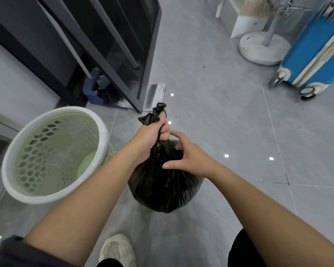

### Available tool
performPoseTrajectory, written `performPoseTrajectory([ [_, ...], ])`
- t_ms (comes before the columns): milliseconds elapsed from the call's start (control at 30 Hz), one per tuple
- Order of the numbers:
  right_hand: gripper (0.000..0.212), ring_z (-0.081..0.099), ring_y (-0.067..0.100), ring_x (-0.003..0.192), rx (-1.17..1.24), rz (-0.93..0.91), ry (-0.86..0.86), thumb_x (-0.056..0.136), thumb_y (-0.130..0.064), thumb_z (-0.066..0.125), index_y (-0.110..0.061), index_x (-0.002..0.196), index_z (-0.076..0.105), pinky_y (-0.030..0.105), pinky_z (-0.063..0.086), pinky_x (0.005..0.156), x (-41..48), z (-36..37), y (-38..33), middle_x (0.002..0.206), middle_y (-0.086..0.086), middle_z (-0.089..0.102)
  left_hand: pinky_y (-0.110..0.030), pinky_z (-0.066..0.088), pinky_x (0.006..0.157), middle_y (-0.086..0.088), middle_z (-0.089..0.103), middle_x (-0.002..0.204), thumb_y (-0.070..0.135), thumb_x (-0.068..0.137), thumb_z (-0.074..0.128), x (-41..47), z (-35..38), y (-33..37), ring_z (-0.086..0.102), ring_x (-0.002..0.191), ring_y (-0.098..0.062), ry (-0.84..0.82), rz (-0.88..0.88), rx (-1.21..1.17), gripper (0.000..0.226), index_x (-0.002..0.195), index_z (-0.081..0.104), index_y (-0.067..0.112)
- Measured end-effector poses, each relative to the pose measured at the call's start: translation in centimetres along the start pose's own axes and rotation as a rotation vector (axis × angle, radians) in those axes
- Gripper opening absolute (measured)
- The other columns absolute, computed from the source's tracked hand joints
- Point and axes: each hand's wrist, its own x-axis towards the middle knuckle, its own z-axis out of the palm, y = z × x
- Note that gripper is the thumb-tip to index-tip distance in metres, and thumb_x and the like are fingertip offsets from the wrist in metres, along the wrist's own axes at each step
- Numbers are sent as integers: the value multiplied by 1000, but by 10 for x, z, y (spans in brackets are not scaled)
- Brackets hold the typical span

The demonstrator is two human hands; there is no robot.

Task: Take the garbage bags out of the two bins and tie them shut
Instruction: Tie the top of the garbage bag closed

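Note:
A full black garbage bag (160,189) hangs above the grey floor in the middle of the view. My left hand (150,137) is closed tightly around its gathered neck, and the twisted top ends stick out above my fist. Just below that fist, my right hand (185,157) rests on the bag's shoulder with fingers curled against the plastic. To the left stands a pale green perforated bin (14,151) with a white rim and no bag inside. A second bin is not in view.
A dark glass door frame (123,78) stands open behind the bin, with a blue brush holder (98,89) and a silver foil mat (152,93) at its foot. A white fan base (262,49) and a blue suitcase (312,49) stand at the upper right. My shoe (118,249) is below the bag.

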Motion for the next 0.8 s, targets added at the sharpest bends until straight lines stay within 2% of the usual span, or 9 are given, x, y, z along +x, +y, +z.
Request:
performPoseTrajectory([
  [100, 79, 45, 6, 102, -337, -87, -24, 54, -82, 58, -29, 113, 52, 35, 29, 99, 8, 4, -8, 100, -19, 47, -23, 22, 46, 6, 24, 51, 46, 100, 31, -2, -1, 6, 18, 47, -11, -108, -50, -156, 48, 60, 29, 19],
  [167, 80, 35, 8, 110, -366, -151, 5, 55, -83, 56, -33, 117, 52, 36, 21, 106, 10, 8, -14, 108, -17, 38, -21, 26, 42, 6, 25, 50, 46, 100, 30, -2, -1, 9, 21, 43, -10, -127, -53, -213, 49, 60, 29, 19],
  [233, 83, 33, 8, 122, -182, -190, 4, 59, -73, 67, -41, 130, 39, 38, 20, 112, 7, 13, -16, 124, -15, 39, -21, 27, 43, 5, 27, 50, 45, 100, 31, -1, -3, 10, 23, 43, -10, -135, -53, -259, 48, 61, 29, 18],
  [267, 82, 39, 9, 124, -49, -200, -11, 60, -67, 72, -40, 130, 39, 39, 27, 111, 7, 14, -16, 128, -12, 44, -22, 26, 45, 5, 28, 50, 45, 100, 31, 0, -4, 10, 24, 43, -10, -136, -50, -269, 47, 61, 29, 18],
  [333, 73, 56, 10, 114, 200, -160, -102, 62, -55, 77, -26, 123, 50, 35, 44, 101, 5, 15, -15, 120, -3, 59, -24, 24, 49, 5, 31, 51, 45, 101, 31, 3, -5, 6, 25, 43, -10, -134, -45, -258, 46, 62, 30, 18],
  [400, 69, 64, 11, 104, 331, -79, -230, 61, -57, 77, -16, 114, 59, 31, 50, 93, 3, 15, -13, 109, 0, 67, -23, 26, 49, 5, 33, 51, 45, 101, 32, 7, -6, 0, 28, 43, -10, -117, -58, -231, 46, 63, 31, 18],
  [500, 83, 62, 11, 110, 385, -7, -367, 57, -75, 69, -22, 119, 56, 26, 48, 96, -1, 18, -7, 117, 0, 65, -21, 33, 45, 4, 36, 51, 45, 100, 33, 12, -8, -13, 33, 42, -10, -77, -96, -205, 46, 63, 32, 18],
  [667, 96, 54, 17, 123, 386, 60, -452, 52, -84, 64, -25, 127, 52, 40, 39, 109, 0, 26, -1, 133, 3, 57, -24, 31, 52, 2, 39, 54, 44, 100, 35, 17, -5, -26, 35, 46, -11, -68, -147, -204, 46, 62, 33, 18],
  [800, 90, 62, 11, 108, 494, 134, -467, 41, -80, 72, -30, 113, 56, 28, 47, 98, 1, 17, -1, 117, -4, 64, -20, 46, 55, -1, 52, 60, 39, 101, 35, 16, -3, -27, 51, 50, -11, -95, -136, -158, 44, 64, 36, 15],
])
